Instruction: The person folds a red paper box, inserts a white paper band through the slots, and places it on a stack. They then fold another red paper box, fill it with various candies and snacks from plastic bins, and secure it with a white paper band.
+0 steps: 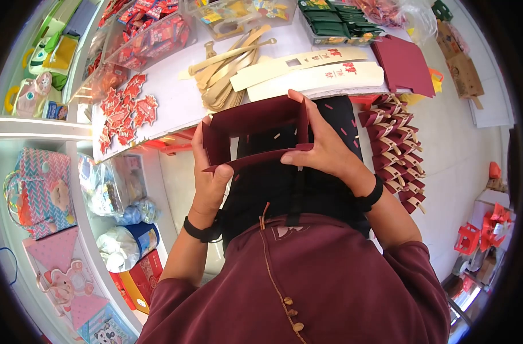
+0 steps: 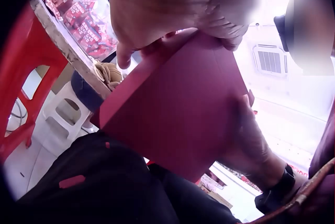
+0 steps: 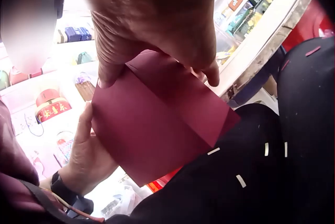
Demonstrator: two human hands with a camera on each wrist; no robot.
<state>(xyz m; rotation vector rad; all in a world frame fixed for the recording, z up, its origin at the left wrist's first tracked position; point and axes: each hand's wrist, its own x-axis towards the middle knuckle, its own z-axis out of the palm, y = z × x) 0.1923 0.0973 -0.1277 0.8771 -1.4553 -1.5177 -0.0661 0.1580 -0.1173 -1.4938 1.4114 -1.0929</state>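
A maroon card box (image 1: 215, 140) is held over the lap, its walls folded into a four-sided frame. Black trousers show through its open middle. My left hand (image 1: 209, 186) grips the left end, thumb on the near wall and fingers along the outer side. At the other end my right hand (image 1: 330, 146) pinches the near corner with its thumb, while a finger reaches the far top corner. The left wrist view shows the box's smooth outer face (image 2: 172, 108) between both hands. In the right wrist view, a crease divides two outer panels of the box (image 3: 141, 124).
On the white table (image 1: 175, 112) lie beige straps (image 1: 230, 71), cream printed bands (image 1: 324, 77), flat maroon cards (image 1: 402, 63) and red leaf-shaped tags (image 1: 124, 112). Bins of red packets (image 1: 150, 34) stand behind. Rows of maroon-and-cream pieces (image 1: 393, 152) sit right of the lap. Shelves (image 1: 35, 129) line the left.
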